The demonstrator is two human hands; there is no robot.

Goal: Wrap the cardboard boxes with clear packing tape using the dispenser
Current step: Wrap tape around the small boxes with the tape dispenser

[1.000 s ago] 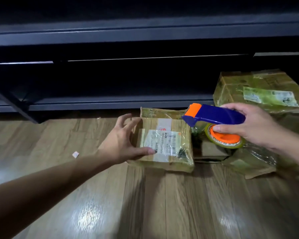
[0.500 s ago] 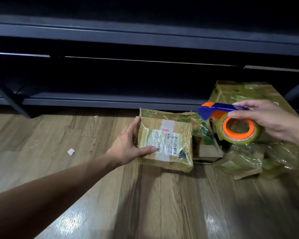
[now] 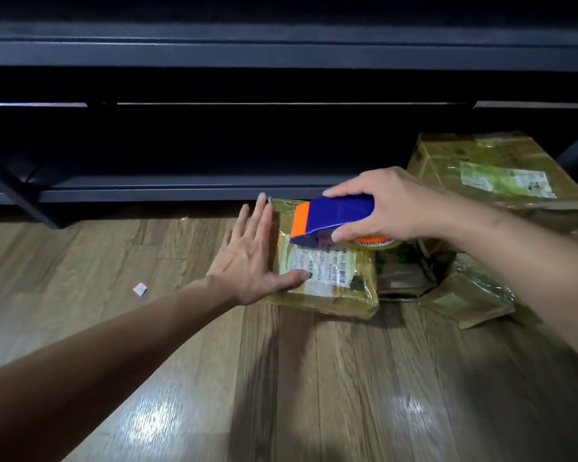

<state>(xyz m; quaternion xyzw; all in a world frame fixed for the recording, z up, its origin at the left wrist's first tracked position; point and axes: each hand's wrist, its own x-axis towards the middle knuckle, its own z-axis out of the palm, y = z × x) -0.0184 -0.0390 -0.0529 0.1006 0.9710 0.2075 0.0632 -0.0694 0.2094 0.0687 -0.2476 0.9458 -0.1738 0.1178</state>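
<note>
A small cardboard box [image 3: 341, 285] with a white shipping label and shiny clear tape lies on the wooden floor. My left hand [image 3: 251, 258] lies flat with straight fingers along the box's left edge, thumb on the label. My right hand [image 3: 384, 205] grips the blue and orange tape dispenser [image 3: 331, 216], whose front end is down on the top of the box. The orange tape roll is mostly hidden under my right hand.
A larger taped box [image 3: 488, 175] stands behind on the right. Crumpled taped cardboard [image 3: 471, 291] lies next to the small box. A dark metal shelf rack [image 3: 181, 191] runs along the back. A small white scrap [image 3: 140, 289] lies on the floor [image 3: 314, 378].
My right hand brought the dispenser leftward and down onto the small box. My left hand went from gripping the box's side to lying flat with straight fingers.
</note>
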